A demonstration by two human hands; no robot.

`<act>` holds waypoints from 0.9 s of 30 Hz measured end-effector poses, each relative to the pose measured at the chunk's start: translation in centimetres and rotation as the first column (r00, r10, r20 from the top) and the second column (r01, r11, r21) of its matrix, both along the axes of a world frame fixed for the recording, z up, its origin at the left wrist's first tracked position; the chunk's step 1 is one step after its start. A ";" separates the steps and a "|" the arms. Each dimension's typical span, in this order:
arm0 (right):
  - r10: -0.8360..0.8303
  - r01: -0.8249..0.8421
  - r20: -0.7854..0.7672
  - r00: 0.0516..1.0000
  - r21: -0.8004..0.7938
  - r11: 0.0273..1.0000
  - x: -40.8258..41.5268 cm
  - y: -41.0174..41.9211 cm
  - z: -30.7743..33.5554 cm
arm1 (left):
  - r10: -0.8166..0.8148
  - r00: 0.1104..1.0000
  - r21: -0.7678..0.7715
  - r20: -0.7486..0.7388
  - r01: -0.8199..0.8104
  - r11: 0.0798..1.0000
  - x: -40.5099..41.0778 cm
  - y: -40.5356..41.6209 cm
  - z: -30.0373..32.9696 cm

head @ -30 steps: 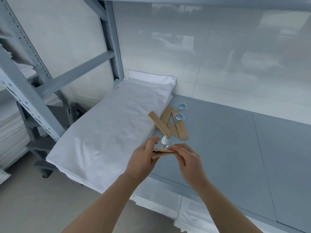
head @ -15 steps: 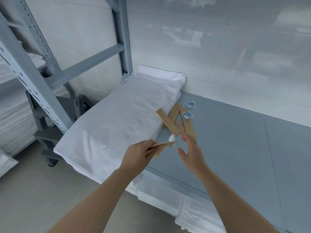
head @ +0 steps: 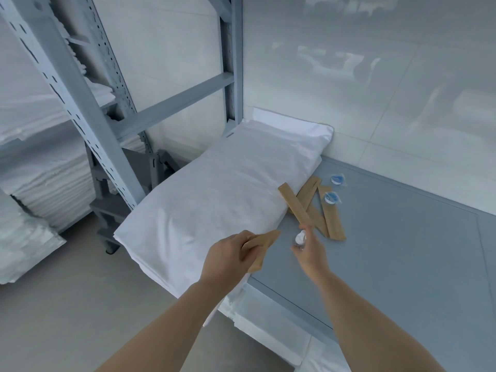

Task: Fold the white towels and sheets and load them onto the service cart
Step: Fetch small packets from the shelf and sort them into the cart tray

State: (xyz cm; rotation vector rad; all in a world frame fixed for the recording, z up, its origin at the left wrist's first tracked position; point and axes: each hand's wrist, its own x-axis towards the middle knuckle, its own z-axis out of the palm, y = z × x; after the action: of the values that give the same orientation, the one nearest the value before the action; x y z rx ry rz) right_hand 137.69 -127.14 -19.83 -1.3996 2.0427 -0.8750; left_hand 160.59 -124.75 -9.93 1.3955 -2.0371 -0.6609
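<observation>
**Sorting small packets beside the folded linen**

Holding a tan paper packet [head: 261,247] in a pinch, the left hand [head: 228,260] hovers at lower centre of the frame, over the near corner of the folded white sheets [head: 214,205]. The right hand [head: 308,251], just to its right and apart from it, pinches a small white-capped item [head: 300,238]; what it is cannot be told, as the hand is blurred. The hands do not touch each other.

The folded white sheets lie as a thick flat stack on the grey shelf deck [head: 402,251], running from centre frame up toward the wall. More tan packets [head: 311,208] are scattered just beside the stack's right edge, one leaning against it, with two blue-topped sachets [head: 332,189] near them. Further white linen is stacked on the rack [head: 40,146] at the left of the frame. No service cart is identifiable.

Judgement on handling: the stack looks soft and limp, moderately heavy for its bulk, not fragile. It will likely sag or slide apart if lifted by one edge. Best hold appears to be both hands flat under the long sides, near the middle, palms up. Both hands are occupied now, so the packets need setting down first. The loose packets touching the stack may be dragged along.
</observation>
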 end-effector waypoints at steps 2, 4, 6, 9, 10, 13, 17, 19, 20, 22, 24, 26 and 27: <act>0.000 -0.001 -0.009 1.000 -0.028 1.000 0.3 0.0 0.1 | 0.018 1.000 -0.008 0.000 -0.018 1.000 0.3 0.0 0.0; 0.005 -0.004 0.008 1.000 -0.064 0.998 0.6 0.5 0.9 | 0.019 1.000 -0.015 -0.003 -0.019 1.000 0.4 0.0 0.1; -0.004 0.009 0.038 0.999 -0.124 0.992 1.1 1.4 2.6 | 0.009 1.000 -0.011 -0.028 -0.010 1.000 0.2 0.0 0.4; -0.021 0.043 0.105 0.994 -0.216 0.975 1.2 3.8 5.7 | -0.014 0.997 -0.003 -0.078 0.013 1.000 -1.0 0.1 1.3; -0.026 0.054 0.123 0.992 -0.237 0.970 1.0 4.8 6.8 | -0.029 0.995 -0.004 -0.099 0.029 1.000 -1.7 0.2 1.6; -0.078 0.116 0.143 0.987 -0.282 0.952 0.3 8.4 9.9 | -0.098 0.985 -0.026 -0.140 0.096 0.995 -4.3 1.1 2.6; -0.206 0.265 0.195 0.959 -0.359 0.895 -1.7 13.9 13.1 | -0.220 0.962 -0.003 -0.159 0.222 0.975 -9.1 2.9 3.5; -0.282 0.336 0.192 0.940 -0.383 0.860 -2.9 16.8 14.2 | -0.282 0.944 -0.018 -0.169 0.283 0.959 -12.0 4.1 3.9; -0.322 0.372 0.188 0.928 -0.393 0.841 -3.6 18.3 14.7 | -0.317 0.930 -0.039 -0.185 0.315 0.948 -13.4 4.9 4.3; -0.399 0.438 0.181 0.899 -0.408 0.801 -4.8 21.6 15.5 | -0.390 0.892 -0.064 -0.229 0.386 0.920 -16.2 6.8 4.9; -0.480 0.505 0.171 0.860 -0.414 0.757 -5.9 24.9 16.2 | -0.478 0.843 -0.095 -0.246 0.470 0.878 -18.9 9.0 5.6; -0.567 0.577 0.161 0.808 -0.411 0.705 -7.0 28.5 16.7 | -0.566 0.781 -0.107 -0.264 0.559 0.822 -21.4 11.5 6.0; -0.610 0.613 0.157 0.777 -0.411 0.675 -7.5 30.3 17.0 | -0.606 0.748 -0.107 -0.271 0.603 0.791 -22.7 13.0 6.1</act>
State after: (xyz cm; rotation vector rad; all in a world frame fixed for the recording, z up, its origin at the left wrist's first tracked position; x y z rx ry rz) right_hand 130.18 -96.80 -2.86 -0.8631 2.4533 -1.7199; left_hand 137.86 -111.80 -3.78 0.5390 -2.2275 -1.0500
